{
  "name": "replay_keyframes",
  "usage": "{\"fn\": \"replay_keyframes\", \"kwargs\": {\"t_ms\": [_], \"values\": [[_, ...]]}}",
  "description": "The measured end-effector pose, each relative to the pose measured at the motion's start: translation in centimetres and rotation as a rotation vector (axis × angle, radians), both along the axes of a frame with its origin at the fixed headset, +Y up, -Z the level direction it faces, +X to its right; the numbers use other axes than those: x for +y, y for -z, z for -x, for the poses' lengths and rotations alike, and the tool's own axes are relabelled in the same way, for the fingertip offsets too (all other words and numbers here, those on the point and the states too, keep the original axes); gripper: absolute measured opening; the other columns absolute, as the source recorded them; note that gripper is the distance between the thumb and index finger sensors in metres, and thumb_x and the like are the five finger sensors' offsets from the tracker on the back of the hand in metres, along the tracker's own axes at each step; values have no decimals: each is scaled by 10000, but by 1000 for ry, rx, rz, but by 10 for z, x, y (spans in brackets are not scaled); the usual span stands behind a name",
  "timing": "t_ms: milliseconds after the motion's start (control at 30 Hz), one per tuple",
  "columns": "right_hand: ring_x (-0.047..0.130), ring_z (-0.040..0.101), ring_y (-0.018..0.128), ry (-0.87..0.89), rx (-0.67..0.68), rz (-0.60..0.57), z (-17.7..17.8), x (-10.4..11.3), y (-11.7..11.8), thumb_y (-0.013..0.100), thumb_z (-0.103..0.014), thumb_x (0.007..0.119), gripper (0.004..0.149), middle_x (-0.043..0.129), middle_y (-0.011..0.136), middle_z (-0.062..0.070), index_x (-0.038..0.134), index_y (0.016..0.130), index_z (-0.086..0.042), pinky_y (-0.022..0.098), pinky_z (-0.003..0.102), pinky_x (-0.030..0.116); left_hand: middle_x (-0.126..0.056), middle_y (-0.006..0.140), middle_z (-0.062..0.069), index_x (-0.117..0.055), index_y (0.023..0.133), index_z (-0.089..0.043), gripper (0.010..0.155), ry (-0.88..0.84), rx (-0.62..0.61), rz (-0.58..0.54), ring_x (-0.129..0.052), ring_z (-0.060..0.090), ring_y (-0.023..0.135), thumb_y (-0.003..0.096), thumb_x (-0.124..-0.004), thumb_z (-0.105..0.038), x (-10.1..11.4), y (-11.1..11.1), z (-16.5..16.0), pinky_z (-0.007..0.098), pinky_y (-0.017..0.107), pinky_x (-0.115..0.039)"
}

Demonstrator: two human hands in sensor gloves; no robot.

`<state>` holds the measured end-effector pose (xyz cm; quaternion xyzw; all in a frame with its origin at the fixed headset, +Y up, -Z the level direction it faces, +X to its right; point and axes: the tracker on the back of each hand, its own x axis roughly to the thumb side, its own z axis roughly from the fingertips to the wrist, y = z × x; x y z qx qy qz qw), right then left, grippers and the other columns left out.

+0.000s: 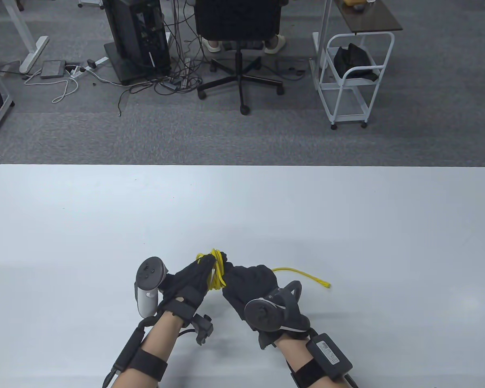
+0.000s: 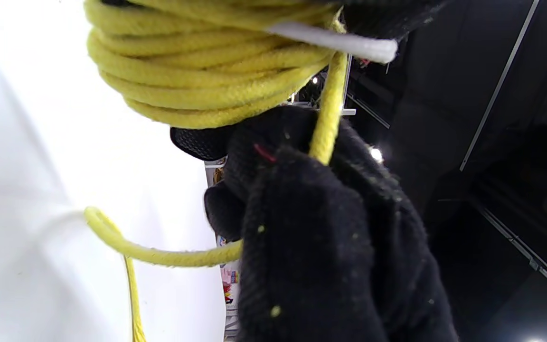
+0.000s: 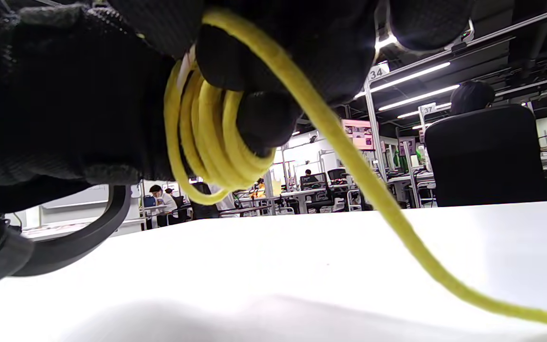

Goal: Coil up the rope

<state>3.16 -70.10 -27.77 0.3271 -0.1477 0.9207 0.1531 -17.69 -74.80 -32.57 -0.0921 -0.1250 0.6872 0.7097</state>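
Observation:
A yellow rope (image 1: 216, 271) is wound in several loops around the fingers of my left hand (image 1: 194, 279), held just above the white table (image 1: 242, 218) near its front edge. My right hand (image 1: 248, 283) is right beside it and grips the rope strand that leads off the coil. The loose tail (image 1: 307, 275) lies on the table to the right, ending in a frayed tip. In the left wrist view the coil (image 2: 207, 71) fills the top and my right hand (image 2: 321, 228) holds the strand. In the right wrist view the loops (image 3: 207, 137) and the strand (image 3: 373, 190) show.
Beyond the table's far edge stand an office chair (image 1: 238, 24), a computer tower (image 1: 139, 36) with floor cables, and a white cart (image 1: 351, 76).

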Motion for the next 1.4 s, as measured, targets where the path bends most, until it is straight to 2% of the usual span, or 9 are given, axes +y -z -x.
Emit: {"fn": "replay_keyframes", "kwargs": {"t_ms": [500,633,733,867,1167,1400], "values": [[865,387,718,-137,98,117,13,-16,1,590,-405,687,418,792,935,153,749,917,-154,622,635,636,-962,908,146,-736,1032,-97,593,-83,7,12,-1014,264,772,628,-539,-485,0,1,5,352,631,-777],[859,388,731,-190,162,209,14,-25,6,591,-403,682,418,780,947,153,740,924,-157,625,634,636,-968,902,143,-744,1028,-100,591,-130,-45,13,-1018,262,766,626,-545,-485,1,0,0,351,630,-780],[856,390,736,-204,152,235,12,-29,9,592,-400,683,415,777,951,151,737,926,-161,626,638,632,-978,894,135,-754,1022,-107,589,-149,-89,6,-1026,256,758,624,-547,-489,1,1,-4,345,626,-787],[851,393,744,-202,113,261,3,-31,17,590,-399,683,412,771,958,151,736,928,-169,627,643,627,-990,879,146,-775,1012,-104,588,-232,-213,16,-1032,267,744,621,-557,-485,2,1,-12,354,620,-787],[841,399,764,-167,16,331,-20,-35,32,585,-393,692,417,763,971,150,730,938,-175,630,651,618,-1030,822,149,-818,981,-95,585,-194,-347,27,-1064,265,686,618,-569,-482,1,0,-26,354,581,-813],[837,401,775,-146,-24,361,-32,-37,39,583,-387,701,416,761,977,147,731,940,-177,631,655,614,-1037,813,151,-825,977,-92,584,-136,-432,76,-1067,268,676,621,-572,-479,-1,0,-29,356,575,-815]]}}
